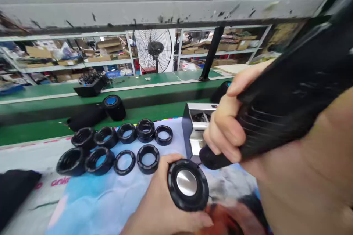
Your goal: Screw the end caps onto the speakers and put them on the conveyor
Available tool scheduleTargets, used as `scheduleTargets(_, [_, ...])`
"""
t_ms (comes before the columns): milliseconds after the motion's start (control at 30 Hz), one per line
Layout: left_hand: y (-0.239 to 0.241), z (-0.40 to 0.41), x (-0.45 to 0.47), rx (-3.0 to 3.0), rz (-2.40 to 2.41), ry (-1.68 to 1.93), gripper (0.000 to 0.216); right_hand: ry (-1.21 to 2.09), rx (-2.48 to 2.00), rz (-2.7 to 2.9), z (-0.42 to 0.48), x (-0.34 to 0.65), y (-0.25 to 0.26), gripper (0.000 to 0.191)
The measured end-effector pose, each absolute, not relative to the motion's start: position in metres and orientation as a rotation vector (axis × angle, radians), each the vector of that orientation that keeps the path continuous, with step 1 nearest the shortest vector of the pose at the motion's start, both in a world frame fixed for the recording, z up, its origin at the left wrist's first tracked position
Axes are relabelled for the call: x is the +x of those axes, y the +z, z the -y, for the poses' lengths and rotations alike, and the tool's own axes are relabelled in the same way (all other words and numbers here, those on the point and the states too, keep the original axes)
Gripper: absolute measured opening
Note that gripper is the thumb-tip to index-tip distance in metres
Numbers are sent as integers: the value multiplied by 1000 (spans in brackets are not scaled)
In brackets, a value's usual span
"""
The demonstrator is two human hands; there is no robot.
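Note:
My left hand (157, 205) is wrapped around a round black speaker (186, 183) with a silver centre cap, its face turned up toward me. My right hand (228, 128) grips a thick black power tool, which looks like an electric screwdriver (278, 106), slanting down from the upper right. The tool's lower end is near the right of the speaker; its tip is not visible. Left of the speaker, several black rings (148, 158) stand in two rows on a printed sheet (110, 198). Something orange-red (220, 216) is blurred below the speaker.
Behind my right hand stands a small metal-fronted device (190, 132). A black cylinder with a blue end (113, 107) lies beyond the rings. A grey beam (165, 9) crosses overhead. Farther back are a black tray (92, 86), a fan (154, 49) and loaded shelves (102, 57).

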State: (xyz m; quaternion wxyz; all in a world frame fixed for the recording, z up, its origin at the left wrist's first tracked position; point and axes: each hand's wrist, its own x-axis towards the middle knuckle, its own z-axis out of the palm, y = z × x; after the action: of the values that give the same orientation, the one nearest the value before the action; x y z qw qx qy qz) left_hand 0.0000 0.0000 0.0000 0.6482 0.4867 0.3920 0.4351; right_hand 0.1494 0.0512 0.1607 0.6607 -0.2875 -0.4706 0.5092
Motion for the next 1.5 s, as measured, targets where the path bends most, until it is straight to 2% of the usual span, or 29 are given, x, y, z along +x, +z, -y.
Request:
scheduleTargets(233, [16,6,1,1130,-958,1005,91,979,-651,1216,-41,151,164,61])
scheduleTargets(433, [19,4,1,1138,-886,1012,84,967,-614,1309,-40,155,155,50])
scheduleTargets(633, [16,4,0,1131,-923,1054,84,1129,-471,1332,-37,156,156,38])
scheduleTargets(800, [19,2,1,1152,-898,1026,70,1174,-527,1415,-34,154,161,63])
scheduleTargets(1067, [26,4,5,1120,-931,1053,81,1150,-554,1363,-38,152,159,72])
scheduleTargets(1200, [22,4,4,1111,-910,1047,85,1222,-471,1390,-41,152,147,63])
scheduleTargets(1333, [21,4,5,1112,-862,1017,78,1226,-489,1423,-44,151,142,51])
scheduleTargets(1433, [24,3,7,1062,-791,1003,77,1260,-521,1414,-46,148,142,51])
scheduleTargets(1500, [25,3,7,1030,-782,1011,79,1250,-573,1384,-48,146,143,59])
